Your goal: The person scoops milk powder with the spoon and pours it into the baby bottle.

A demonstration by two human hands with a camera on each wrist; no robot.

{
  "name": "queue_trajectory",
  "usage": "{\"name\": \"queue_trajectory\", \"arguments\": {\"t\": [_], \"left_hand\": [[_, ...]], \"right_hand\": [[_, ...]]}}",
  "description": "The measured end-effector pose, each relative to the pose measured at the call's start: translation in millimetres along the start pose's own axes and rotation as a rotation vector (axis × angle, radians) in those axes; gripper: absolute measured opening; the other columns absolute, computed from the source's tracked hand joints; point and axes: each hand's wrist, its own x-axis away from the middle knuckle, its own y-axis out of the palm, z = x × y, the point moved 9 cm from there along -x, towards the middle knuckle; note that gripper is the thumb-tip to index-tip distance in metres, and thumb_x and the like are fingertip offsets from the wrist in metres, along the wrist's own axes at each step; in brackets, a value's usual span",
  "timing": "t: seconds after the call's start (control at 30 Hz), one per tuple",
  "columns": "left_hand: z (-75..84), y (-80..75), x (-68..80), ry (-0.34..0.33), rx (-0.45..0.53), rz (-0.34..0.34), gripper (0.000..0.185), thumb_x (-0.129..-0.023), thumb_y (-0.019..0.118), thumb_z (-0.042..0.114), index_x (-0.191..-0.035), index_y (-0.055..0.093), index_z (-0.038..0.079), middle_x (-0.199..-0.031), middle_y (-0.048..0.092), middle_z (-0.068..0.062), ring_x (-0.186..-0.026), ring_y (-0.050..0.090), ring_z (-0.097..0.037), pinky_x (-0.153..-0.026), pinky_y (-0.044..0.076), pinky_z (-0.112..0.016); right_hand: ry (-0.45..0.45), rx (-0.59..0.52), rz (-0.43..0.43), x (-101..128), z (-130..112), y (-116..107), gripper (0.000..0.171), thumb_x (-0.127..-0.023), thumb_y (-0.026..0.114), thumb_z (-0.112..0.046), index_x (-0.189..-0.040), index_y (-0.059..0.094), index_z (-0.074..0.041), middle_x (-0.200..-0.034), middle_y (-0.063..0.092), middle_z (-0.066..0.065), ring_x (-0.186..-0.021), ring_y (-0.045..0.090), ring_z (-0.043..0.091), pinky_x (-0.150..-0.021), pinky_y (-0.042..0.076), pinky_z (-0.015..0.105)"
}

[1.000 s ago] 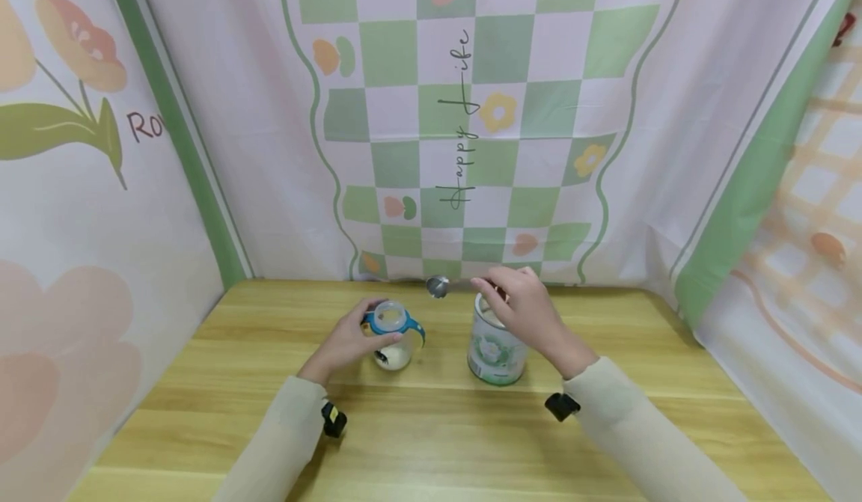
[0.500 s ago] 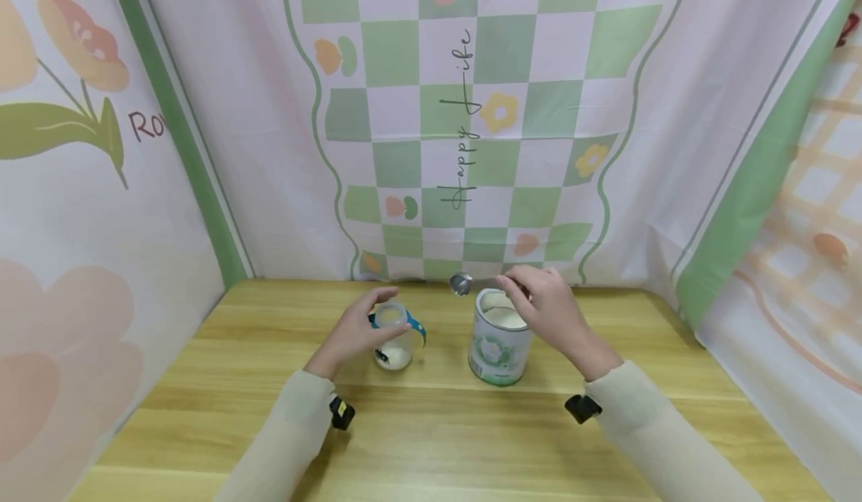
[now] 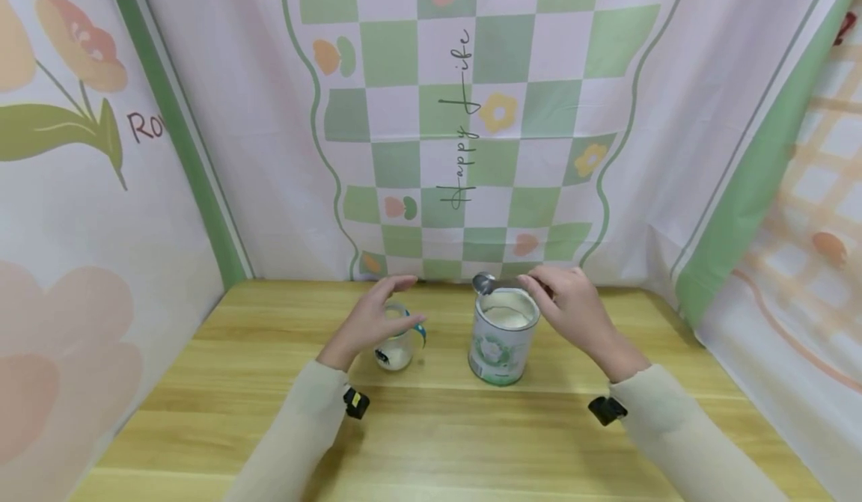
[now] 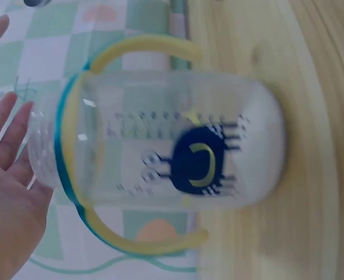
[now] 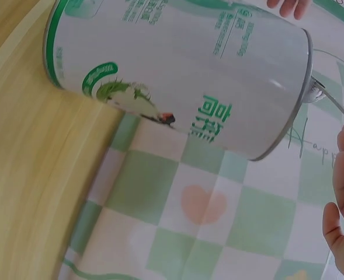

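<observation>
A clear baby bottle (image 4: 136, 99) with blue-and-yellow handles and a dark cartoon print stands uncapped on the table, white powder (image 4: 259, 157) at its bottom. Beside its neck is my left hand (image 3: 370, 322), fingers spread and holding nothing; from the head it partly covers the bottle. To the right stands a white-and-green milk powder can (image 3: 501, 352), its top off and pale powder (image 3: 506, 316) inside. My right hand (image 3: 569, 311) pinches the handle of a metal measuring spoon (image 3: 483, 283), whose bowl is over the can's far left rim.
The wooden table (image 3: 431, 442) ends at a hanging cloth (image 3: 444, 150) with green checks just behind the bottle and can. More printed cloth hangs along the left and right sides.
My left hand has let go of the bottle and moved slightly right and up. My right hand has carried the measuring spoon rightward, from between bottle and can to over the can.
</observation>
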Motion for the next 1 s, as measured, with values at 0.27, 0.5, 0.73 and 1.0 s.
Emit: {"name": "queue_trajectory", "arguments": {"t": [0.27,0.5,0.73,1.0], "left_hand": [[28.2,13.7,-8.3,0.057,0.028,-0.040,0.072,-0.088,0.078,0.042,-0.147,0.048,0.012,-0.144,0.051,-0.001,-0.132,0.048,-0.018,-0.112,0.036,-0.036],[43.8,33.2,-15.3,0.054,0.105,-0.095,0.075,-0.088,0.079,0.041,-0.149,0.044,0.015,-0.148,0.048,-0.001,-0.133,0.046,-0.014,-0.112,0.034,-0.030],[48.3,55.8,-21.2,0.030,0.158,-0.136,0.085,-0.085,0.081,0.042,-0.152,0.039,0.010,-0.150,0.045,-0.004,-0.135,0.044,-0.019,-0.111,0.036,-0.033],[46.4,81.4,-25.1,-0.029,0.215,-0.161,0.097,-0.082,0.085,0.037,-0.157,0.029,0.010,-0.154,0.038,-0.009,-0.139,0.040,-0.030,-0.112,0.036,-0.040]], "right_hand": [[-0.016,0.028,-0.010,6,4,-8,0.019,-0.091,0.072,-0.004,-0.079,0.062,-0.016,-0.063,0.044,-0.013,-0.056,0.038,0.007,-0.061,0.024,0.031],[-0.001,0.036,-0.041,11,6,-9,0.026,-0.090,0.073,-0.003,-0.076,0.057,-0.018,-0.062,0.039,-0.016,-0.056,0.034,0.004,-0.060,0.023,0.030],[-0.005,0.057,-0.088,14,7,-5,0.030,-0.090,0.074,-0.004,-0.075,0.053,-0.020,-0.061,0.035,-0.015,-0.055,0.031,0.004,-0.059,0.022,0.031],[0.015,0.145,-0.168,19,14,5,0.025,-0.094,0.070,-0.007,-0.078,0.053,-0.015,-0.064,0.039,-0.012,-0.058,0.035,0.008,-0.060,0.027,0.033]]}}
